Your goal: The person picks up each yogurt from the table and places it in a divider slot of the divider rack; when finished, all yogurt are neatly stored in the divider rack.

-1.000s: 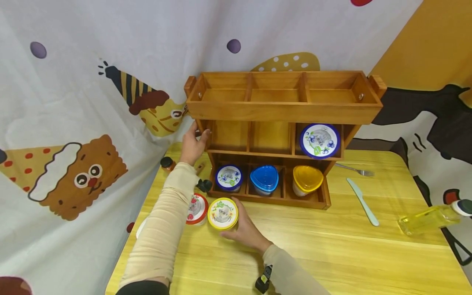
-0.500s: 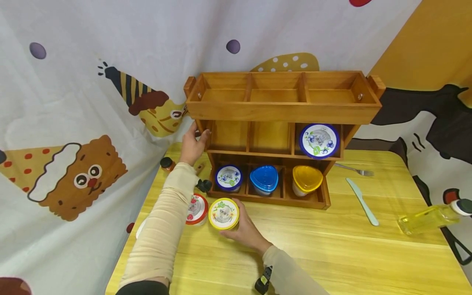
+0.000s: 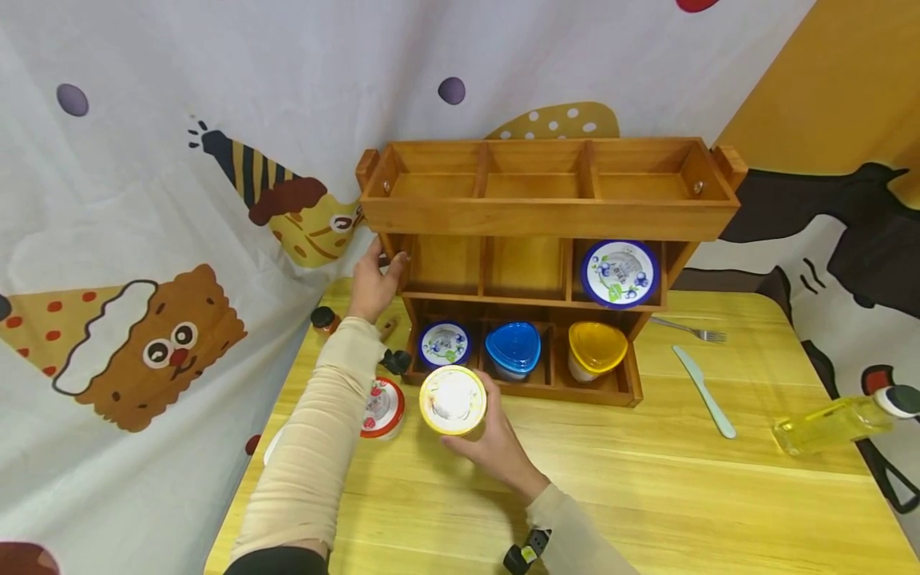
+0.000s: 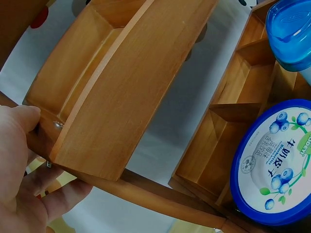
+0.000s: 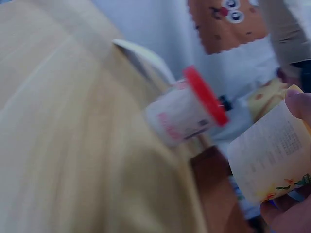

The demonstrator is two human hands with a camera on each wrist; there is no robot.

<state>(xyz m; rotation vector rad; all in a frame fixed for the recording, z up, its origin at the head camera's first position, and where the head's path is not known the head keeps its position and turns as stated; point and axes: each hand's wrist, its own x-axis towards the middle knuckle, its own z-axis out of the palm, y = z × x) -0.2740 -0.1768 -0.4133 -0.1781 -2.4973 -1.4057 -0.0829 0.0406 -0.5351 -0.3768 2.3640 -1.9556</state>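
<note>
My right hand [image 3: 499,451] grips a yellow-lidded yogurt cup [image 3: 453,402], held above the table in front of a tiered wooden rack [image 3: 546,217]. In the right wrist view that cup's pale side [image 5: 269,150] faces the camera, with thumb and fingers around it. My left hand [image 3: 374,283] holds the rack's left side, thumb on one face and fingers beyond the edge in the left wrist view. A red-lidded yogurt cup [image 3: 381,409] stands on the table, partly behind the left sleeve. On the rack's bottom tier, a blue-lidded yogurt cup [image 3: 445,344] sits in the left compartment.
Bottom tier: a blue triangular-lidded cup [image 3: 513,348] and an amber-lidded one [image 3: 596,350]. Middle tier, right: a larger blueberry cup [image 3: 620,274]. Rightward lie a fork [image 3: 700,333], a pale green knife [image 3: 704,391] and an oil bottle [image 3: 826,423]. A dark-capped jar [image 3: 325,319] stands left.
My right hand has lifted the yellow-lidded yogurt cup and carried it slightly right and toward the rack, away from the red-lidded cup. The left hand stays on the rack's side.
</note>
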